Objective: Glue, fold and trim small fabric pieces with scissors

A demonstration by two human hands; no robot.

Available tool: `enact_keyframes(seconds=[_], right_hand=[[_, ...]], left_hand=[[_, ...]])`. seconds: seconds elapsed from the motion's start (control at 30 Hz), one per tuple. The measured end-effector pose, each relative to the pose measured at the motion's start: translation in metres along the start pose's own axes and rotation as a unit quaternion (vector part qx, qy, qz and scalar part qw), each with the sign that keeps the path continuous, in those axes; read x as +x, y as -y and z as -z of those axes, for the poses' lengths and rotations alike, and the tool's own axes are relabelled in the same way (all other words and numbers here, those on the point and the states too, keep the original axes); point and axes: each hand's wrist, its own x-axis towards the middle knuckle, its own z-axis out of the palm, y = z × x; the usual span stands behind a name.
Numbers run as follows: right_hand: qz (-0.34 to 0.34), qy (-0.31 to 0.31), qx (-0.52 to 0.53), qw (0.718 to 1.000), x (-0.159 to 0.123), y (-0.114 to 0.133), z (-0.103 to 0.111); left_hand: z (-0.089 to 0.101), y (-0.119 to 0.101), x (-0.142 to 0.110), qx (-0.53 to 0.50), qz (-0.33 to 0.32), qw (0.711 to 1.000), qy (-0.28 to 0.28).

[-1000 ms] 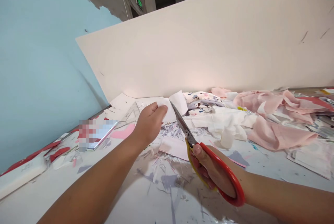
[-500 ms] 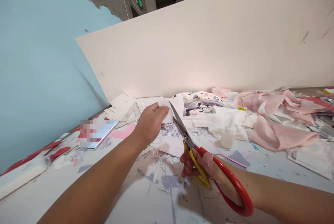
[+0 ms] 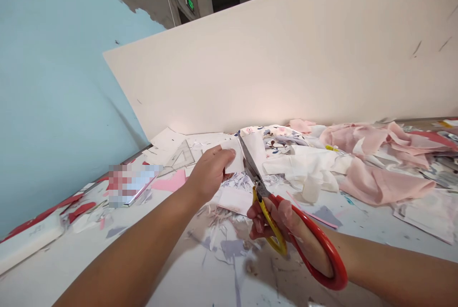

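Red-and-yellow-handled steel scissors [image 3: 272,207], gripped by right hand [image 3: 282,223], now reopened and advanced at twelve o'clock into small white paper scrap [image 3: 231,159] pinched by left hand [image 3: 209,173] fingers [image 3: 225,155].

Scissors [image 3: 286,221] with one yellow and one big red handle loop, steel blades parted and pointing up and away, tilted over the worktop. Between those blades sits a small white paper piece [image 3: 232,157], held upright above the scrap litter, one edge already in the blades' mouth.
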Motion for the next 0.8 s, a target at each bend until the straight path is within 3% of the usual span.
enact_keyframes(seconds=[0.1,0.57,0.8], right_hand=[[0.016,0.006,0.011,1.0,0.0012,-0.0007,0.0006],[0.044,0.017,0.025,0.999,0.0037,0.0006,0.0008],[0.011,0.01,0.049,0.999,0.0029,0.0035,0.0001]], left_hand=[[-0.0003,0.0026,0.0004,0.007,0.001,1.0,0.021],[-0.0061,0.0,0.0014,-0.051,0.022,0.998,0.021],[-0.004,0.0045,0.0021,-0.019,0.033,0.999,0.036]])
